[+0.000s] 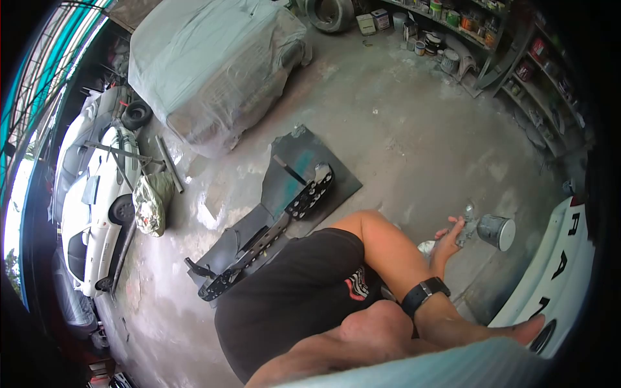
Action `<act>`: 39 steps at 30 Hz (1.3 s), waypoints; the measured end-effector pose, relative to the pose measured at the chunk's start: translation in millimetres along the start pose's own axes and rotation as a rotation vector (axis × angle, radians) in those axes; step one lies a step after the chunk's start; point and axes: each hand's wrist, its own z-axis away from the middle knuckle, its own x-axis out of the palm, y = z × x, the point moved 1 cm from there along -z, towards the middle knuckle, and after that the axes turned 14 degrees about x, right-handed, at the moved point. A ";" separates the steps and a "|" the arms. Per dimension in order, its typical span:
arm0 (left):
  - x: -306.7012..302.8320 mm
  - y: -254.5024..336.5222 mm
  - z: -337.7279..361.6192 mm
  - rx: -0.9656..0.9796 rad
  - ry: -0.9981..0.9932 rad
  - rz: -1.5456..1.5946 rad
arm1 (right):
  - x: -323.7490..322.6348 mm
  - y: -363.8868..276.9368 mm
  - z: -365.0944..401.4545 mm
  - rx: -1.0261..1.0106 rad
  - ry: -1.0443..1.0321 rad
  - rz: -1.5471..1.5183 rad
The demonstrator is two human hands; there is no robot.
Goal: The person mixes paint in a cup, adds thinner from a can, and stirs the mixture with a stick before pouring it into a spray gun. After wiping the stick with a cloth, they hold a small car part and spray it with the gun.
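Note:
Beyond my bent bare leg [381,249], my right hand [446,244] is closed around the grip of a spray gun [467,227]. A silver paint cup [497,231] with a pale lid is attached, tilted outward over the floor. The white car panel [557,271] with black letters stands to the right, apart from the gun. A black buckled strap [424,294] circles bare skin near my leg. My left hand does not show. Black shorts [284,294] cover much of the lower middle of the view.
A black bracket-like car part [259,249] lies on a dark sheet [339,174] on the concrete floor. Behind it stands a sheet-covered car [213,64]. White cars [84,233] stand at left, with a wrapped bundle [153,200]. Shelves [540,100] and paint cans [432,44] line the upper right.

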 end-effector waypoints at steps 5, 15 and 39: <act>-110.8 -11.9 -21.6 -0.008 0.069 0.053 | 25.3 -28.6 -63.2 0.040 -0.044 0.099; -335.7 28.5 -34.9 -0.076 0.187 0.102 | 123.7 -69.6 -248.0 0.051 -0.143 0.231; -940.2 417.1 433.3 -1.833 1.153 -1.723 | 284.1 -185.2 -713.4 0.102 0.092 0.457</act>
